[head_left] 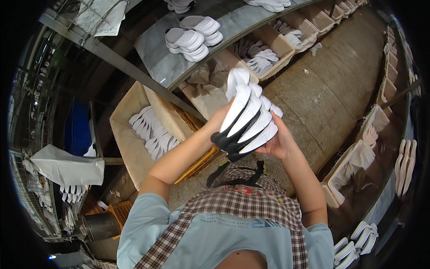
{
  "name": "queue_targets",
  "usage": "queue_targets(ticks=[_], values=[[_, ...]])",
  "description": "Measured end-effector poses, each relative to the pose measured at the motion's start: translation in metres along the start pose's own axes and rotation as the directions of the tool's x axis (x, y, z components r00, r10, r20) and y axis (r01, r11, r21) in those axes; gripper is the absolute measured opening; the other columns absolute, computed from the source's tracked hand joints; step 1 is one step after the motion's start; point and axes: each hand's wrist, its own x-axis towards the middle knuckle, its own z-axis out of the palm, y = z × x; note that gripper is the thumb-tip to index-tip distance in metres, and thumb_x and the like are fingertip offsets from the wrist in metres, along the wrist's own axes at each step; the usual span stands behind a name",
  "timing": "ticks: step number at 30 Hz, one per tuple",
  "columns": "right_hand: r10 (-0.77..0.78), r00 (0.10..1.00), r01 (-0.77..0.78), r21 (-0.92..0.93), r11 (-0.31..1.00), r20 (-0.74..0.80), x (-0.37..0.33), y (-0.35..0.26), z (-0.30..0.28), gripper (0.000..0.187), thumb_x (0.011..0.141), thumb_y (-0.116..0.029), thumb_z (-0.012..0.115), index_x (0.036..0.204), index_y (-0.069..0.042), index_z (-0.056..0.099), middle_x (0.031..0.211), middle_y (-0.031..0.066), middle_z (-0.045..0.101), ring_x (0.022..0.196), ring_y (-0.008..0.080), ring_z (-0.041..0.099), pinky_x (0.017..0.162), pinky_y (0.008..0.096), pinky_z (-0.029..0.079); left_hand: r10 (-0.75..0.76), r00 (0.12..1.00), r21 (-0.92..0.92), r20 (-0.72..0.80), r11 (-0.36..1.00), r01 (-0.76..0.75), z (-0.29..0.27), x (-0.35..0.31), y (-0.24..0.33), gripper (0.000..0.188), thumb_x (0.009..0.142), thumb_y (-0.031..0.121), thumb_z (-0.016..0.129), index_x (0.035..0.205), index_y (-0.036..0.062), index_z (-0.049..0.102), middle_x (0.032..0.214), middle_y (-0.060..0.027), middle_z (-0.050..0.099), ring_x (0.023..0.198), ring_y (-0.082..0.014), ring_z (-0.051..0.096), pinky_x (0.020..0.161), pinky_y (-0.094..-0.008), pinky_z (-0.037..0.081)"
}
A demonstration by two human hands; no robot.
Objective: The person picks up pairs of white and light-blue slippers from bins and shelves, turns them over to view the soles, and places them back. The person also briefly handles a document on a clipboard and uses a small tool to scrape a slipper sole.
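- Left hand [220,117] and right hand [278,142] both grasp a fanned stack of soles [247,117], white with black heels, held above the floor.
- Cardboard box [130,139] of white soles stands left, under the grey worktop [233,27].

- Both forearms rose from the lower edge, bent at the elbows.
- The left hand [220,117] and right hand [280,141] were raised together, fingers curled in a clasp.

White-and-black soles [247,117], checked apron [242,201]
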Motion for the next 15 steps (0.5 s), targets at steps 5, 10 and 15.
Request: queue_targets(ticks=[5, 10, 15], values=[[0.139, 0.989, -0.142, 0.081, 0.987, 0.043, 0.011, 0.017, -0.028, 0.059, 0.085, -0.060, 0.040, 0.121, -0.015, 0.050, 0.108, 0.0111, 0.058, 0.093, 0.0266, 0.056, 0.075, 0.0423, 0.049, -0.192, 0.979, -0.105, 0.073, 0.974, 0.199, -0.022, 0.010, -0.017, 0.040, 0.095, 0.037, 0.042, 0.114, 0.0044, 0.053, 0.106, -0.0089, 0.061, 0.092, -0.0185, 0.061, 0.081, -0.0323, 0.051], [0.151, 0.987, -0.157, 0.111, 0.981, 0.057, 0.013, 0.026, -0.036, 0.055, 0.086, -0.058, 0.039, 0.117, -0.015, 0.053, 0.102, 0.0093, 0.061, 0.087, 0.0242, 0.059, 0.067, 0.0393, 0.053, -0.219, 0.970, -0.153, 0.107, 0.960, 0.233, -0.042, 0.014, -0.033, 0.040, 0.095, 0.037, 0.040, 0.114, 0.0041, 0.052, 0.105, -0.0086, 0.061, 0.093, -0.0184, 0.061, 0.081, -0.0333, 0.050], [0.145, 0.989, -0.149, 0.143, 0.978, 0.038, 0.009, 0.025, -0.034, 0.052, 0.087, -0.055, 0.039, 0.114, -0.014, 0.055, 0.098, 0.0083, 0.062, 0.086, 0.0224, 0.061, 0.062, 0.0386, 0.055, -0.220, 0.975, -0.111, 0.031, 0.969, 0.222, -0.045, 0.014, -0.036, 0.041, 0.096, 0.036, 0.038, 0.117, 0.0040, 0.050, 0.108, -0.0103, 0.060, 0.096, -0.0199, 0.060, 0.084, -0.0347, 0.050]])
